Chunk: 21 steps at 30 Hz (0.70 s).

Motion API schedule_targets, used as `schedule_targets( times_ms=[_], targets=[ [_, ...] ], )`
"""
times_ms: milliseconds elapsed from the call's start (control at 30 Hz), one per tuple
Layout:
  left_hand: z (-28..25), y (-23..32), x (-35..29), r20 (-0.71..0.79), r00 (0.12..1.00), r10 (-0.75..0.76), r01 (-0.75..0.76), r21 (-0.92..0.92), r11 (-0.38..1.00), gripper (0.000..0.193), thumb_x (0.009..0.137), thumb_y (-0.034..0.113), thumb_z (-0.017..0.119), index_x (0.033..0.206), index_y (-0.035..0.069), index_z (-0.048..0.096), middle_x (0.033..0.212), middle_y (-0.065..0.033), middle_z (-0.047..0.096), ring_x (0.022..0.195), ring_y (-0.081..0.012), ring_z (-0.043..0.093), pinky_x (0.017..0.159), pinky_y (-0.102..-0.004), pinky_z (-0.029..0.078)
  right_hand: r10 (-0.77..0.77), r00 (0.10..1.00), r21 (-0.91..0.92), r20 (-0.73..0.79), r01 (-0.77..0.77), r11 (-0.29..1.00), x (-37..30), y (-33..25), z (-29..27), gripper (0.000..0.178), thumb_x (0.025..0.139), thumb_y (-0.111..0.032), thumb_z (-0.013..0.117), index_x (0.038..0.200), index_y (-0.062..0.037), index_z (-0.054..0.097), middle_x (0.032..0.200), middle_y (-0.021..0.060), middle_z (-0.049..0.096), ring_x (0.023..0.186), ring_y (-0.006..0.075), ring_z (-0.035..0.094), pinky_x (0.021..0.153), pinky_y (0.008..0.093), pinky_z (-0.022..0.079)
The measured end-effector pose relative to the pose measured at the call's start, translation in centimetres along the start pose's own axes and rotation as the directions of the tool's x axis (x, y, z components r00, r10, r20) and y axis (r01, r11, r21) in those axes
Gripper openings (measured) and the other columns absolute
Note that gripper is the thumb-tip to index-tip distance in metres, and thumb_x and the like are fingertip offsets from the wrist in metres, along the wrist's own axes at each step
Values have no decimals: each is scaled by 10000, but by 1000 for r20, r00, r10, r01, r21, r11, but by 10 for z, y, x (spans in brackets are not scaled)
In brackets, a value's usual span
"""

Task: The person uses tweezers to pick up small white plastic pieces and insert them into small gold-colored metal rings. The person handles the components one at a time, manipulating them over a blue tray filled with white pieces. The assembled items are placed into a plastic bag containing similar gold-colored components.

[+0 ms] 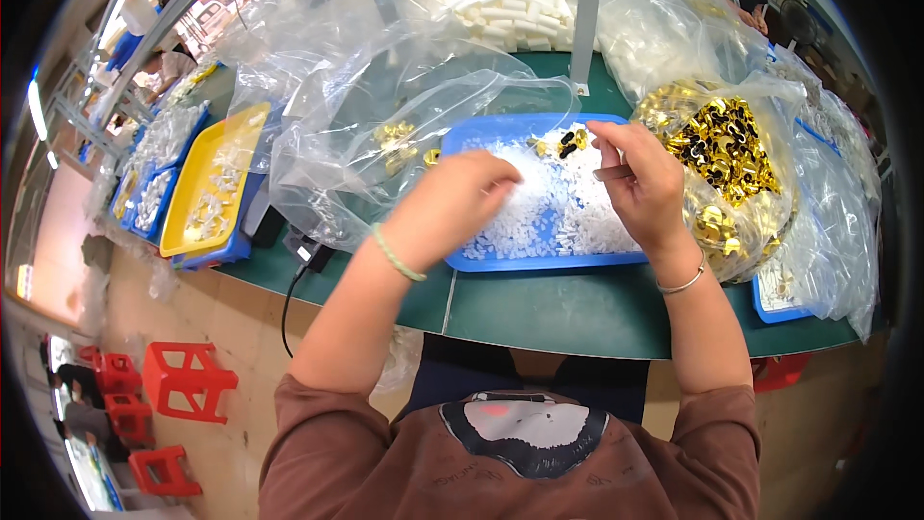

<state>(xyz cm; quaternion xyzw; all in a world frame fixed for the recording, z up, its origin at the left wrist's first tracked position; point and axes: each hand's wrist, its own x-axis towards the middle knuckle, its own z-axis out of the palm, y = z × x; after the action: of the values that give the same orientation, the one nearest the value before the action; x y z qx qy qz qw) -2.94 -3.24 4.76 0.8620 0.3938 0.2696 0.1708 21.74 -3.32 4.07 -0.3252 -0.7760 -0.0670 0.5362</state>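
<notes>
A blue tray (553, 262) on the table holds many small white plastic pieces (510, 221). A few shiny gold pieces (572, 143) lie on the white ones at its far side. My left hand (460, 197) is over the tray's left part, its fingers curled together and a little smeared. Whatever its fingertips pinch, if anything, is too small to tell. My right hand (643, 178), over the tray's right part, is closed with thumb and forefinger raised at the far edge. A small dark flat piece (614, 173) shows between its fingers.
An open clear bag of gold pieces (727, 149) stands right of the tray. Large clear bags (337, 125) lie left and behind, near a heap of white tubes (510, 14). A yellow tray (217, 193) sits far left. Grey posts (586, 19) rise behind; red stools (188, 380) stand on the floor.
</notes>
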Motion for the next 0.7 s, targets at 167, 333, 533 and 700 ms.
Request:
schedule_targets(
  times_ms=[167, 333, 533, 700],
  targets=[
    [42, -8, 36, -4, 988, 155, -155, 33, 987, 231, 851, 70, 624, 1072, 10, 650, 1065, -187, 644, 991, -368, 612, 880, -412, 492, 61, 998, -7, 22, -61, 998, 0, 4, -1, 349, 735, 90, 665, 1057, -45, 639, 834, 93, 631, 696, 244, 627, 608, 318, 522],
    [74, -12, 60, -98, 989, 112, -109, 42, 993, 273, 808, 28, 611, 1073, 3, 675, 1115, -174, 623, 1051, -365, 576, 936, -427, 472, 193, 980, -57, 45, -190, 980, -5, 18, -1, 329, 763, 59, 659, 1071, -53, 638, 856, 93, 628, 690, 239, 634, 611, 309, 523],
    [91, -29, 86, -52, 995, 83, -76, 122, 990, 202, 813, 81, 651, 1006, 50, 700, 1040, -157, 644, 1019, -354, 585, 884, -426, 483, 239, 969, -20, 64, -239, 971, -6, 15, 1, 289, 771, 40, 658, 1044, -56, 653, 859, 103, 636, 684, 248, 632, 615, 322, 520],
    [85, -26, 85, -62, 998, 10, -4, 91, 996, 77, 817, 106, 656, 851, 47, 694, 904, -147, 658, 884, -331, 623, 785, -434, 500, 112, 894, -75, 434, -87, 993, -8, 23, -6, 190, 787, 0, 680, 970, -46, 678, 838, 92, 662, 730, 249, 650, 655, 336, 517]
  ],
)
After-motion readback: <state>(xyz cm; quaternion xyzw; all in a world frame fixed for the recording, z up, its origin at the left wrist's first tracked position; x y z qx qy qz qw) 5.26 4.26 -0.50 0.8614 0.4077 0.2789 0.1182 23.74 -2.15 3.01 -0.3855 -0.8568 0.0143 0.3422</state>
